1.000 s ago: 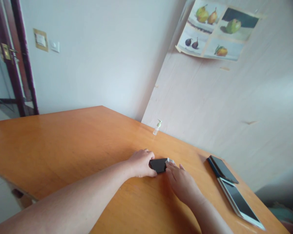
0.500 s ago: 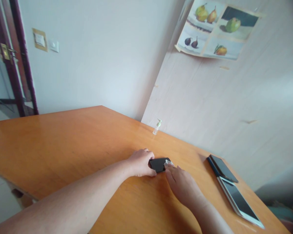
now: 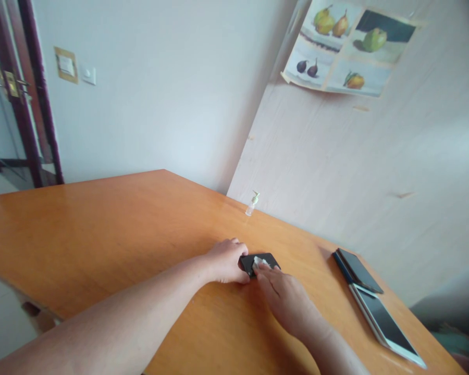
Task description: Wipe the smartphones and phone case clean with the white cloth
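Observation:
A black smartphone lies flat on the orange-brown wooden table. My left hand grips its left end, thumb on the near edge and fingers at the far edge. Under the fingertips of my right hand is a crumpled white tissue, pressed on the phone's dark face toward its left half. Part of the tissue and the phone's near edge are hidden by my right fingers. Beyond the phone, near the table's back edge, stands a small clear pump bottle with a pale green top.
To the right lie a white-framed tablet and a dark tablet-like device, on something dark blue. A leaning board with fruit paintings rises behind the table. A door is at the far left.
My right hand has slid the tissue leftward across the phone, from its right end toward the middle left. My left hand keeps its grip in the same place.

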Motion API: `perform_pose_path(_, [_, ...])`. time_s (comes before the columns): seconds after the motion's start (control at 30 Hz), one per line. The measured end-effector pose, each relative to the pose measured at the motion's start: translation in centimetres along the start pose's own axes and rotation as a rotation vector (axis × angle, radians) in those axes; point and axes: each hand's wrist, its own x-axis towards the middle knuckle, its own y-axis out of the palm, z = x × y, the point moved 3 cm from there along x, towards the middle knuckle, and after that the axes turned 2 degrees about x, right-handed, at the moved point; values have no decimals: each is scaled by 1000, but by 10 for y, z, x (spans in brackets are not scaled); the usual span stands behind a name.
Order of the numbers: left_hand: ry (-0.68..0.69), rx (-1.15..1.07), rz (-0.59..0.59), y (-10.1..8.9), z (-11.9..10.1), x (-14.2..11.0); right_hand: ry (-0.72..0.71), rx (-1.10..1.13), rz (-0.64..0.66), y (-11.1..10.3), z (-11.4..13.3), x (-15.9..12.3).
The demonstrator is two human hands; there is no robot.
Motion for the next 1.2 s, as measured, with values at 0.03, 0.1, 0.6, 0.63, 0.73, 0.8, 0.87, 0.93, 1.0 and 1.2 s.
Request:
perform_pose_path(0.03, [2,0,-4,0,0,0,-33,32,10,1,6,-1])
perform_pose_path(0.1, [7,-1,-6,-1,0,0,-67,72,14,0,12,-2])
perform_pose_path(0.6, [7,12,5,-2,-2,-1,-81,115,-21,5,3,2])
perform_pose_path(0.63, [4,13,11,-2,-2,-1,-60,107,-28,5,-3,4])
perform_pose_path(0.73, [-1,21,26,-3,-2,-1,68,32,-81,5,-28,11])
perform_pose_path(0.8, [2,21,22,-3,-2,-1,121,-5,-100,5,-38,13])
perform_pose_path(0.87, [3,12,13,-2,-1,-1,90,13,-97,6,-33,13])
perform_pose_path(0.93, [7,7,-1,-1,-1,0,0,76,-75,8,-17,10])
perform_pose_path(1.0, [9,9,-18,-1,-1,0,-93,145,-45,9,-2,7])
perform_pose_path(1.2, [-53,-25,-10,-4,-4,-2,-11,113,-63,10,-17,16])
